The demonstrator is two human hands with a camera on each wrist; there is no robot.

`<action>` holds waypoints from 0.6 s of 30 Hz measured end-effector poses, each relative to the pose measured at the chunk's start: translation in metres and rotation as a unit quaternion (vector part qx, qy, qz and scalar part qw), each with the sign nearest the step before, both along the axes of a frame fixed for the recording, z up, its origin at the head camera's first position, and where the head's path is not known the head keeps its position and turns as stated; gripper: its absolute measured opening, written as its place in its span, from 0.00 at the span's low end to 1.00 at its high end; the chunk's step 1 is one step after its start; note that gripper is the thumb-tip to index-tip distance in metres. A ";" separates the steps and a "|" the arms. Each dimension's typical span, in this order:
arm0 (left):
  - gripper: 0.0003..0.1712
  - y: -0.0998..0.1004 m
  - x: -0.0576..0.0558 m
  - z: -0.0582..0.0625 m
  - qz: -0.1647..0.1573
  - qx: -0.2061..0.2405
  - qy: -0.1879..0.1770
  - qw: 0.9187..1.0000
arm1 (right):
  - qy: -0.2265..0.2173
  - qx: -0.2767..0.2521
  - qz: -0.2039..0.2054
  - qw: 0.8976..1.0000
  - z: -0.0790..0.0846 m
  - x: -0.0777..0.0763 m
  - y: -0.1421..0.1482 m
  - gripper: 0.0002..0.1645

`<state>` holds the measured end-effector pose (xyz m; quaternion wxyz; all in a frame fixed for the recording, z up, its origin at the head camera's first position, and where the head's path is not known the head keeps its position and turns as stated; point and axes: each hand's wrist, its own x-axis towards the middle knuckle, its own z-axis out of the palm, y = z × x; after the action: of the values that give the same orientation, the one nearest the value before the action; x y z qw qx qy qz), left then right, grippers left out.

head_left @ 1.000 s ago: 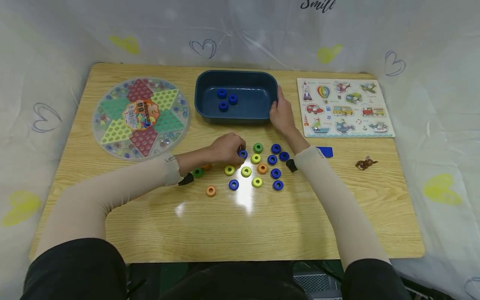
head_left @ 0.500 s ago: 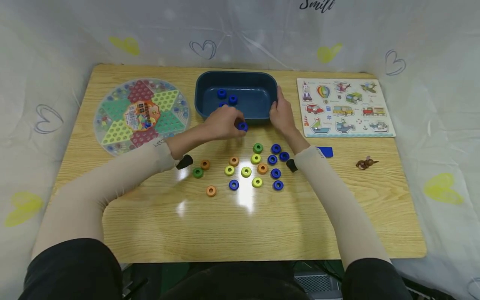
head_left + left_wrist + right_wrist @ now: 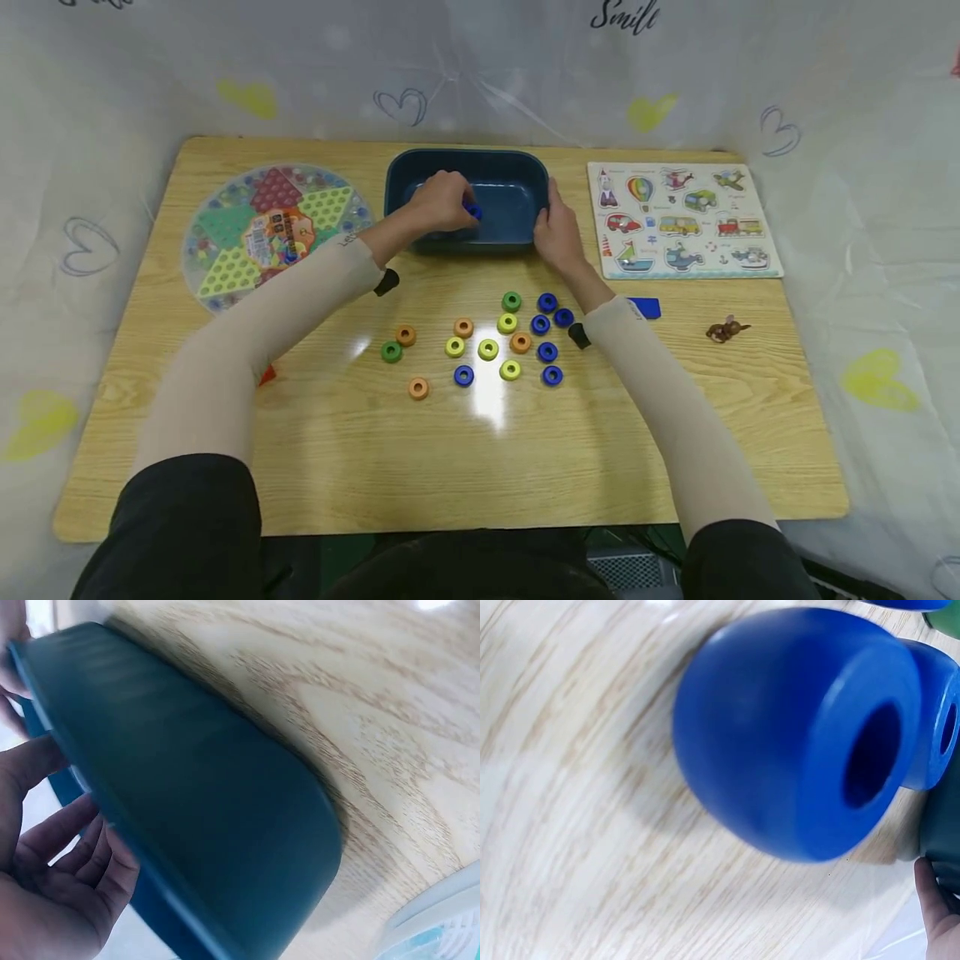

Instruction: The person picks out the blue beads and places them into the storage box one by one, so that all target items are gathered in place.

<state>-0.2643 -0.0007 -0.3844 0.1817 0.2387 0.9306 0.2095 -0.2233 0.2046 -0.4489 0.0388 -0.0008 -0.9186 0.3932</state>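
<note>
My left hand [image 3: 441, 202] is over the dark blue box [image 3: 517, 208], pinching a blue ring-shaped bead [image 3: 472, 211] between thumb and fingers. In the left wrist view, the fingers of the left hand [image 3: 67, 870] reach past the rim of the box [image 3: 195, 772], which partly hides them. The blue beads lying inside the box are hidden behind this hand. At the box's right end, my right hand [image 3: 558, 235] grips the side wall near the front corner. A blue bead [image 3: 780, 735] on the table looms large in the right wrist view, with the right fingertips beyond it.
Several loose yellow [image 3: 487, 349], orange [image 3: 418, 388], green [image 3: 512, 302] and blue beads [image 3: 552, 376] lie in front of the box. A round game board [image 3: 232, 271] is at left, a vehicle picture board [image 3: 686, 221] at right, near a blue piece [image 3: 647, 308] and brown figurine [image 3: 726, 329].
My left hand has lifted the blue bead from among the loose ones and carried it forward over the front rim into the box. My right hand has stayed at the box's right end.
</note>
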 end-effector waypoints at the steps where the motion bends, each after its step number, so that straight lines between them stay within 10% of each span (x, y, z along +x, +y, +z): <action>1: 0.20 0.000 -0.002 -0.003 0.000 -0.005 -0.003 1.000 | 0.002 0.000 0.001 1.000 0.000 0.000 -0.001 0.31; 18: 0.15 -0.005 -0.008 -0.010 -0.031 -0.027 -0.020 0.999 | -0.005 0.013 0.002 1.000 0.001 0.000 0.001 0.32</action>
<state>-0.2719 -0.0057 -0.3944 0.2130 0.2585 0.9242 0.1834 -0.2236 0.2055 -0.4482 0.0339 -0.0004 -0.9237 0.3817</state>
